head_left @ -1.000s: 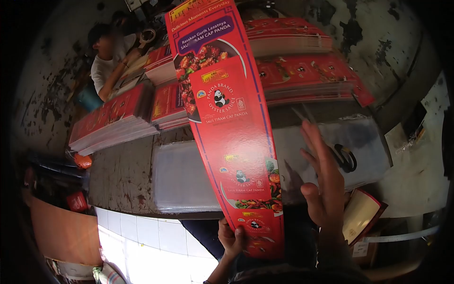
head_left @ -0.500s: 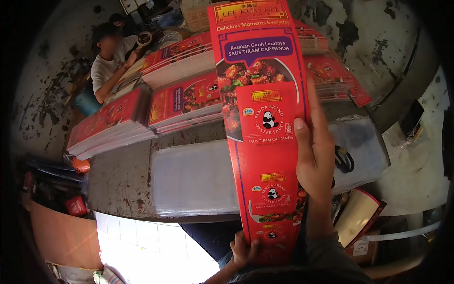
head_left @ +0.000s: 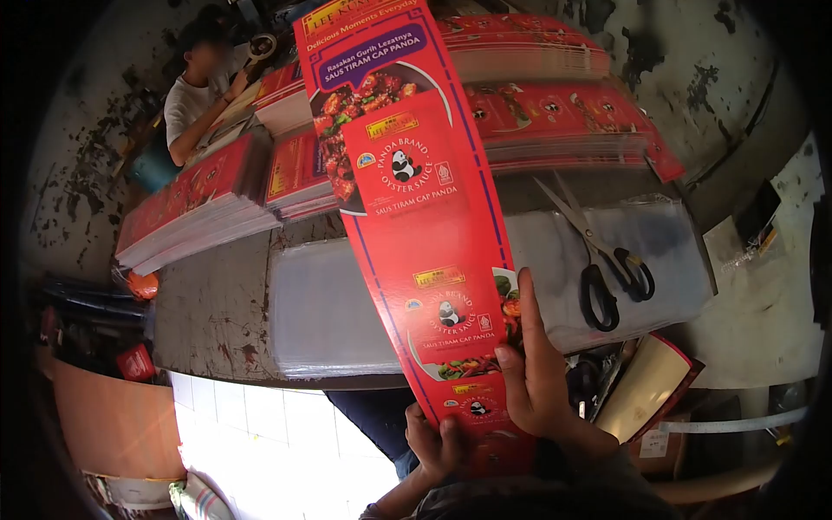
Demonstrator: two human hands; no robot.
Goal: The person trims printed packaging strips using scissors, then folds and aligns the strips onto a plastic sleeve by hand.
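A long red printed panel [head_left: 416, 243] with panda logos stands tilted up in front of me, its top leaning left. My left hand [head_left: 431, 446] grips its lower left edge, thumb on the printed face. At the lower right edge is my right hand [head_left: 542, 381], thumb on the face and fingers along the edge, partly behind it. Black-handled scissors [head_left: 591, 247] lie with parted blades on a clear plastic stack [head_left: 663, 260] to the right. Another clear plastic stack [head_left: 321, 312] lies left of the panel.
Piles of red printed sheets [head_left: 195, 204] stand at the table's left, with more stacks [head_left: 555, 130] behind the panel. A person [head_left: 199, 87] sits at the far left, hands near a tape roll [head_left: 261, 48]. An open box [head_left: 650, 390] is below the right edge.
The panel's top has swung left since half a second ago. My right hand has moved down along its right edge, and the scissors now show in full.
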